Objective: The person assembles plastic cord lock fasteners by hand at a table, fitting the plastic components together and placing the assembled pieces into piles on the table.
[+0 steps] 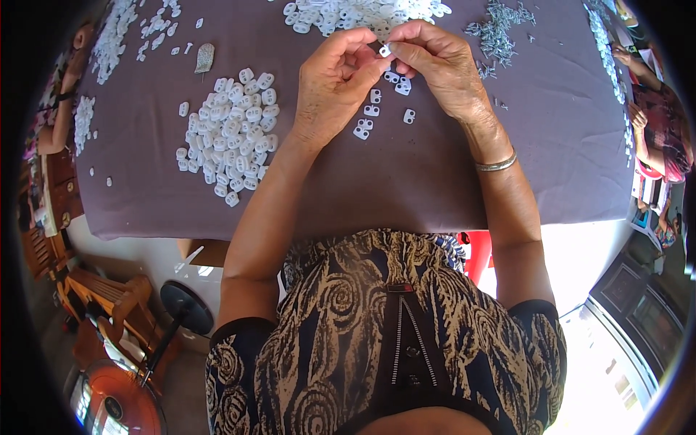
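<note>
My left hand (337, 76) and my right hand (441, 67) meet over the far middle of the table. Between their fingertips is a small white plastic cord lock piece (384, 51), pinched from both sides. My fingers cover part of it. Just below, several loose white two-holed pieces (372, 111) lie on the cloth, with a single one (409, 116) apart to the right. Beyond my hands spreads a heap of white plastic parts (341, 13). Left of my left forearm is a pile of white two-holed cord locks (230, 134).
A brown cloth covers the table (391, 188). Small metal springs (500, 32) are heaped at the far right. A speckled flat object (205, 58) lies at the far left, near more white parts (112, 40). Other people's arms (58, 127) rest at both sides. A fan (119, 399) stands lower left.
</note>
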Available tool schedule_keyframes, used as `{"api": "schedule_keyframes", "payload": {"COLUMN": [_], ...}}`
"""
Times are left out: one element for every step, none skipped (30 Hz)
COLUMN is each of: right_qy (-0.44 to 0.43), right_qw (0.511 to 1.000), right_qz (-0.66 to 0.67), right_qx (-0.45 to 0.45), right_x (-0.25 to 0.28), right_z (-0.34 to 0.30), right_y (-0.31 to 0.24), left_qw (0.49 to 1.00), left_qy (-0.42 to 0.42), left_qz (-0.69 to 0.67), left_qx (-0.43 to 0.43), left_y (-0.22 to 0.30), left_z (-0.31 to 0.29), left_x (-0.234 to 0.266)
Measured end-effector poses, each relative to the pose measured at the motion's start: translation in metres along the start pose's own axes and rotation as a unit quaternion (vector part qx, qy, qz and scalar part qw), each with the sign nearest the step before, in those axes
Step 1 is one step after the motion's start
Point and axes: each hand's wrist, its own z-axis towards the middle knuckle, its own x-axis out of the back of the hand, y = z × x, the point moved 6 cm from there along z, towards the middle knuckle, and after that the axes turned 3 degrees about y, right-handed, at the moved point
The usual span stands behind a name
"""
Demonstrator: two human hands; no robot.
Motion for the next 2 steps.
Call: {"api": "schedule_keyframes", "payload": {"right_qy": [-0.009, -0.013], "right_qw": [1.000, 1.000], "right_qz": [0.006, 0.010], "right_qx": [0.015, 0.005], "right_x": [-0.0012, -0.0045], "right_z": [0.0000, -0.0017], "right_y": [0.0001, -0.0031], "left_qw": [1.000, 1.000], "left_qy": [0.003, 0.007], "left_qz": [0.006, 0.011], "left_qx": [0.002, 0.005], "left_y": [-0.0007, -0.0018], "left_z": [0.0003, 0.0003], "left_x": [0.0000, 0.0008]}}
